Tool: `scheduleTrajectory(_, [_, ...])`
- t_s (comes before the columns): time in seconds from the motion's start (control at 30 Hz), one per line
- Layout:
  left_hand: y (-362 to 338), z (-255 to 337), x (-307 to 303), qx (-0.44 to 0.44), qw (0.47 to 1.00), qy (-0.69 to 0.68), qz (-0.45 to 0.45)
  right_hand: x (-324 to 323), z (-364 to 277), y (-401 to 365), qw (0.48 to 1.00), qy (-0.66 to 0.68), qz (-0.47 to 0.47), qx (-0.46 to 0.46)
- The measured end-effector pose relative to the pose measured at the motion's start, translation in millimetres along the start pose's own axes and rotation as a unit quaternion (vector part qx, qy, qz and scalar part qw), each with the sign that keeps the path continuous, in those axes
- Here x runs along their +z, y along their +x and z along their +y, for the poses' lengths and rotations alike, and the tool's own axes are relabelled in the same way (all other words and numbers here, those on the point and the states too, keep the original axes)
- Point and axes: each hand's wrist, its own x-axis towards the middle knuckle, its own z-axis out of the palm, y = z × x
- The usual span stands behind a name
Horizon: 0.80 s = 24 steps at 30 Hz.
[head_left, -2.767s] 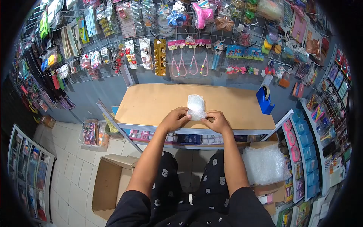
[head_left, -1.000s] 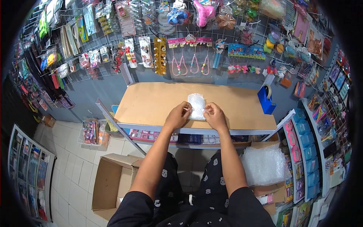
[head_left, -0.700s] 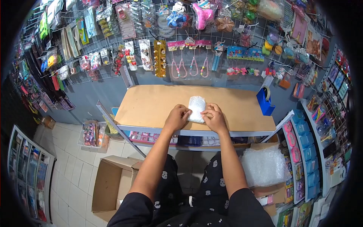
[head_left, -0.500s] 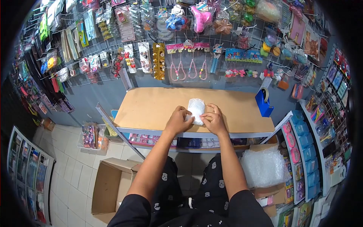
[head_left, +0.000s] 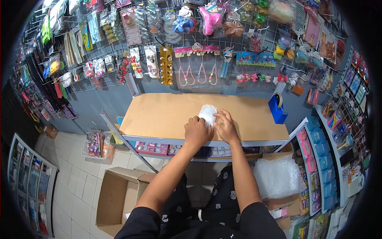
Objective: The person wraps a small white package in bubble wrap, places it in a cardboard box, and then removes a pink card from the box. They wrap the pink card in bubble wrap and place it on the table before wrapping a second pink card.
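Observation:
A small white bubble-wrapped packet [head_left: 207, 113] stands out against the wooden tabletop [head_left: 163, 113], near its front edge. My left hand [head_left: 197, 131] lies over the packet's lower left part, its fingers curled onto it. On the packet's right side, my right hand [head_left: 226, 126] holds the edge between thumb and fingers. The lower end of the packet is hidden behind my hands.
A blue tape dispenser [head_left: 278, 108] stands at the table's right end. Bubble wrap [head_left: 277, 176] is piled at the lower right. An open cardboard box [head_left: 115, 199] sits on the floor at left. Packaged accessories hang on the wall rack [head_left: 199, 47].
My left hand has moved right and now covers more of the packet. The packet has shifted slightly right. My right hand has stayed beside it.

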Motion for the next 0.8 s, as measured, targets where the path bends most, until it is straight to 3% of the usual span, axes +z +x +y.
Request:
scheduleTrajectory(0.13, [6, -17, 0, 0.071, 0.995, -0.058, -0.032, -5, 8, 2, 0.998, -0.011, 0.054, 0.000])
scheduleTrajectory(0.23, [28, -44, -8, 0.154, 0.961, -0.150, -0.175, -11, 6, 0, 0.995, 0.029, 0.090, 0.037])
scheduleTrajectory(0.27, [34, -52, -8, 0.181, 0.952, -0.138, -0.203, -11, 11, 2, 0.992, 0.066, 0.107, 0.028])
scheduleTrajectory(0.37, [37, -60, -20, 0.245, 0.950, -0.083, -0.173, -16, 26, -2, 0.966, 0.229, 0.111, 0.046])
scheduleTrajectory(0.4, [38, -52, -39, 0.209, 0.951, -0.057, -0.220, -16, 19, -2, 0.952, 0.264, 0.129, 0.089])
scheduleTrajectory(0.53, [36, -59, -34, 0.161, 0.958, -0.072, -0.224, -8, 19, -4, 0.978, 0.193, 0.006, 0.075])
scheduleTrajectory(0.63, [23, -64, -24, 0.202, 0.967, -0.095, -0.124, -7, 8, -6, 0.990, 0.121, -0.068, 0.032])
scheduleTrajectory(0.8, [8, -73, -32, 0.209, 0.960, -0.127, -0.136, -13, 5, -9, 0.976, 0.155, -0.144, 0.053])
